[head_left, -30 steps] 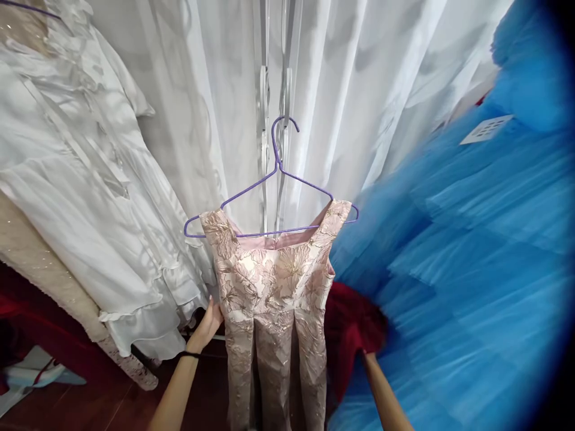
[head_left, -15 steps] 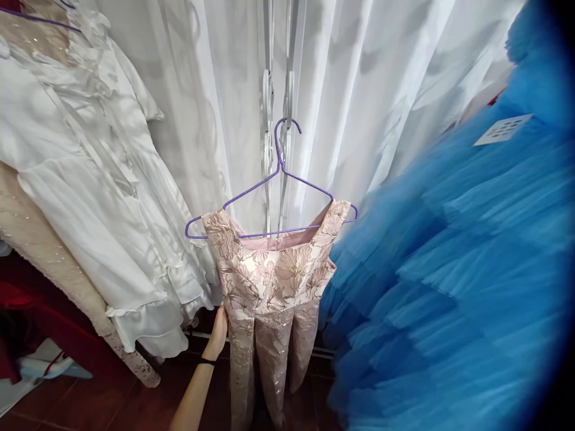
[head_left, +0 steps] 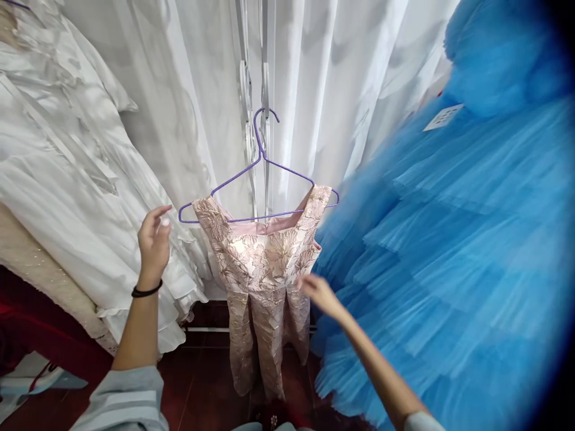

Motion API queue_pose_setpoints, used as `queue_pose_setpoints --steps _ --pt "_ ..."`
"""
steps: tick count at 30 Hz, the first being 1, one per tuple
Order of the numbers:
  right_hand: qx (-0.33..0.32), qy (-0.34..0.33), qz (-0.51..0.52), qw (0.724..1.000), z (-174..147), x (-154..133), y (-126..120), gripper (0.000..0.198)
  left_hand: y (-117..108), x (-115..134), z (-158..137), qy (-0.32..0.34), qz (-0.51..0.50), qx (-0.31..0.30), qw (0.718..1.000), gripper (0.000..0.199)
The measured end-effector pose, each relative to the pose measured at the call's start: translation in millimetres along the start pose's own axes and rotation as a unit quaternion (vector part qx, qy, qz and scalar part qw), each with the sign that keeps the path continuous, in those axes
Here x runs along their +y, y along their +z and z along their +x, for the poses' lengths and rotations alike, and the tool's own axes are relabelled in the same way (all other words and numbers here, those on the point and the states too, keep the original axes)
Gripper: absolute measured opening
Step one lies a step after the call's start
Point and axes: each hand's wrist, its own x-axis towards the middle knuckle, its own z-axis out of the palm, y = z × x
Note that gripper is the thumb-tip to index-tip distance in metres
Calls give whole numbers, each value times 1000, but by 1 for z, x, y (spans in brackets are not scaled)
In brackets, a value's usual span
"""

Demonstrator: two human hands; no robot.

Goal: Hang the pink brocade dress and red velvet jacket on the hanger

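Observation:
A pink dress (head_left: 269, 257) with a gold floral pattern hangs by its wide straps on a purple wire hanger (head_left: 260, 157). The hanger's hook is at a grey metal fitting. My left hand (head_left: 154, 244) is raised left of the dress, in front of white fabric, apart from the hanger's left end. Its fingers are bent but apart, and nothing is in them. At the right side of the dress's waist is my right hand (head_left: 318, 294), fingers stretched toward the cloth. Whether the fingertips touch it I cannot tell.
White ruffled dresses (head_left: 85, 173) hang at the left, beside a beige sequined garment (head_left: 49, 269) and dark red cloth (head_left: 40, 326). A large blue tulle dress (head_left: 440, 239) with a white tag (head_left: 443, 117) fills the right. Behind hangs a white curtain (head_left: 309, 84); below lies dark red tiled floor (head_left: 197, 389).
My left hand has left the dress's left side and risen up and left. My right hand has come into view at the dress's right side. The view has shifted, so the dress sits further left.

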Motion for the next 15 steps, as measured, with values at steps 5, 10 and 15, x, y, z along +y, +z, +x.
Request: queue_pose_setpoints --steps 5,10,15 --pt "203 -232 -130 942 106 -60 -77 51 18 33 45 102 180 -166 964 33" --pt "9 -246 -197 949 166 -81 -89 61 24 16 56 111 240 -163 951 27" --pt "18 -217 -176 960 152 -66 -105 70 3 0 55 103 212 -119 965 26"
